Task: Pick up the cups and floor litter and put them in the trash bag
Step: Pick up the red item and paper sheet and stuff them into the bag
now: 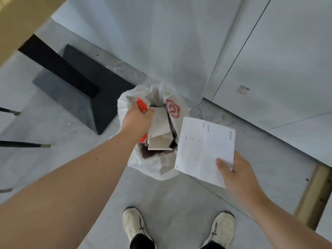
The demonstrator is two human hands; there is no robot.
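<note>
Trash bag [158,169]: white plastic with red printed logo, stood open on the grey floor [161,194] just ahead of the feet, mouth facing up. Contained flat pale cardboard pieces [159,126] and darker material beneath, not identifiable.

Left hand [138,119]: closed on the bag's near-left rim, fingers bunched round the plastic at a red-printed patch, holding the mouth open.

Right hand [235,173]: pinched on the lower right corner of a printed paper sheet [204,150], thumb on top, fingers underneath. Sheet white, faint text and a small logo near its upper edge, held flat and tilted, its left edge overlapping the bag's right rim from above.

White sneakers [133,225]: one pair, seen at bottom edge, toes pointed toward the bag.

Black table leg with dark base plate [100,105]: to the left of the bag, near but apart.

Pale cabinet doors [269,60]: behind the bag.
</note>
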